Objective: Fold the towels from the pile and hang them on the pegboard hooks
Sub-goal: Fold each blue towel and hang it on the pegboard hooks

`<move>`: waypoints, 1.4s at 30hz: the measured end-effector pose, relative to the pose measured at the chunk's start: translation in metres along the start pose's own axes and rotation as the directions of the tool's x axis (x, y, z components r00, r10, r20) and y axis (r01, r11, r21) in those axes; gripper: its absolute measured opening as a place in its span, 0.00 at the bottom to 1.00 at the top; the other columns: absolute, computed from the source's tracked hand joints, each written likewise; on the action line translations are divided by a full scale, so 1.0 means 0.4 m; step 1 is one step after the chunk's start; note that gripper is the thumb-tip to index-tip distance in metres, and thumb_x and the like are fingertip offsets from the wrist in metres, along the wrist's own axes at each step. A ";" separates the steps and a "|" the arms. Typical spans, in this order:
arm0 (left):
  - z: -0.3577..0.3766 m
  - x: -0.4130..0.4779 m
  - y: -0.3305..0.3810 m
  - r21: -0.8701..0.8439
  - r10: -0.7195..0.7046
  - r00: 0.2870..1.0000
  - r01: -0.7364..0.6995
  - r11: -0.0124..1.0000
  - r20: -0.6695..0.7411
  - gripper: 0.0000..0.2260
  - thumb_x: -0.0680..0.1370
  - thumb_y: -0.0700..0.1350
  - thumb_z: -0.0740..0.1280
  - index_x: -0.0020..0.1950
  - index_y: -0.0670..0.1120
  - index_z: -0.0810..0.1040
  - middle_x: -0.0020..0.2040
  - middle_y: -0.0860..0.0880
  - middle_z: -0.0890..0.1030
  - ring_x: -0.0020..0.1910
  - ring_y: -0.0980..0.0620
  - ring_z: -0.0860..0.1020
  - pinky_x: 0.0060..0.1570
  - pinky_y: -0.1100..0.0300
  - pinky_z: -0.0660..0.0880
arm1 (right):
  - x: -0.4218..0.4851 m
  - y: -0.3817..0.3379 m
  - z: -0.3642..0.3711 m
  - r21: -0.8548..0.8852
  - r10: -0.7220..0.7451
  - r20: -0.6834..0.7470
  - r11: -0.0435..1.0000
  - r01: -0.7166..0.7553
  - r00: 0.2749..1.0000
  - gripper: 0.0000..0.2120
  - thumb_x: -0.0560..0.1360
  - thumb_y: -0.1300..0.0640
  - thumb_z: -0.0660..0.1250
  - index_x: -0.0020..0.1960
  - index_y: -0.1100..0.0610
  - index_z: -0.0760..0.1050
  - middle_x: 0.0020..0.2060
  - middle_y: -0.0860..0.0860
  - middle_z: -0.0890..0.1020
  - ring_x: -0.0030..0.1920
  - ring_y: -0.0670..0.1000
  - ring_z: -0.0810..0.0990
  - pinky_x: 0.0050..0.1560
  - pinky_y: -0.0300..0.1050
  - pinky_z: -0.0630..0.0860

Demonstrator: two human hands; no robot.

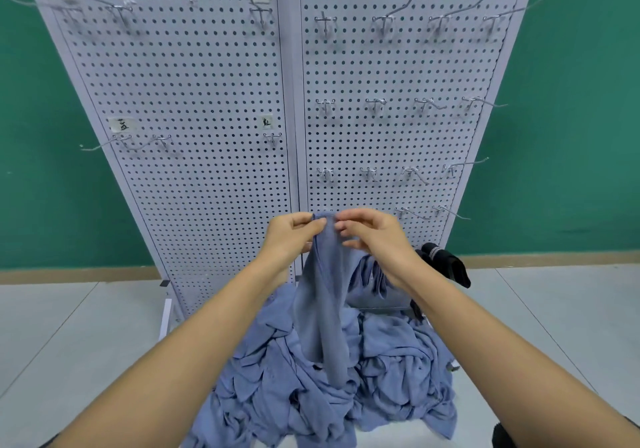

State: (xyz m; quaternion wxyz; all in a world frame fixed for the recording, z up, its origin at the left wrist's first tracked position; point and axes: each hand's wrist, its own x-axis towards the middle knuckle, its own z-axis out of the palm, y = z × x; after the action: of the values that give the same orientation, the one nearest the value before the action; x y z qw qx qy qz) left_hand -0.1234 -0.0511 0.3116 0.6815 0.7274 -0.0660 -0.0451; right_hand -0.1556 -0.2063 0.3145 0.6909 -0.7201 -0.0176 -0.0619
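Head view: we hold a blue-grey towel (322, 309) up in front of us. Its top edge is bunched so tightly between our fingers that we cannot tell whether it is folded or only gathered. Its lower end sinks into the pile (398, 378) of same-coloured towels, where we cannot tell one cloth from the next. The pile's near edge is cut off at the bottom of the picture.

Our left hand (294, 236) pinches the top edge of the towel, thumb pressed against curled fingers. Our right hand (374, 236), just beside it, pinches the same edge between thumb and fingertips, the other fingers bent. Both bare forearms reach in from the lower corners.

The towel hangs straight down from the two hands, between our wrists and over the middle of the pile. The pile lies on the pale floor (69, 326) at the foot of the white pegboard (207, 94).

Behind our right wrist sits a black thing (453, 266), partly hidden by the arm; we cannot tell what it is. Metal hooks (375, 105) stand in rows on the board's right panel, fewer on the left. Small handwritten labels (122, 124) are on the left panel, the top-left one too blurred to read. A green wall (571, 136) stands behind.
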 end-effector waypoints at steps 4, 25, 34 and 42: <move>-0.003 0.005 0.011 0.005 0.015 0.999 -0.016 1.000 0.045 0.06 0.78 0.40 0.66 0.52 0.42 0.82 0.43 0.50 0.84 0.40 0.58 0.80 0.42 0.66 0.77 | 0.024 0.001 -0.053 -0.363 -0.213 0.037 0.907 0.212 0.976 0.09 0.74 0.62 0.69 0.49 0.49 0.77 0.49 0.43 0.80 0.49 0.44 0.75 0.48 0.35 0.72; -0.053 0.012 0.036 -0.022 0.092 0.973 -0.089 0.996 0.213 0.08 0.81 0.40 0.60 0.52 0.45 0.78 0.45 0.50 0.80 0.45 0.55 0.78 0.51 0.59 0.76 | 0.060 -0.051 -0.077 -0.621 -0.038 0.366 0.734 0.274 0.930 0.19 0.71 0.48 0.74 0.57 0.53 0.74 0.46 0.54 0.79 0.48 0.51 0.77 0.49 0.40 0.70; -0.052 0.004 -0.007 0.191 0.082 0.989 -0.104 0.976 0.121 0.08 0.73 0.42 0.73 0.48 0.40 0.80 0.42 0.46 0.82 0.41 0.53 0.78 0.46 0.58 0.75 | 0.052 -0.046 -0.061 -0.580 -0.057 0.274 0.787 0.212 0.960 0.09 0.74 0.55 0.71 0.36 0.50 0.76 0.28 0.41 0.75 0.29 0.37 0.71 0.33 0.29 0.66; 0.012 0.007 -0.019 0.324 0.153 0.982 -0.109 0.940 -0.113 0.09 0.73 0.44 0.73 0.38 0.43 0.75 0.34 0.45 0.76 0.34 0.51 0.72 0.36 0.56 0.72 | 0.059 -0.027 -0.019 -0.484 0.092 -0.072 0.868 -0.115 0.993 0.08 0.74 0.59 0.69 0.41 0.57 0.69 0.30 0.51 0.71 0.29 0.48 0.70 0.23 0.36 0.67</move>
State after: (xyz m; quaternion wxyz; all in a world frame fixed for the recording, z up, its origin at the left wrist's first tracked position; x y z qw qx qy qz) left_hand -0.1210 -0.0557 0.3039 0.5603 0.8227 -0.0739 0.0613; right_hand -0.1340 -0.2146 0.3282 0.4900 -0.8690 0.0532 -0.0438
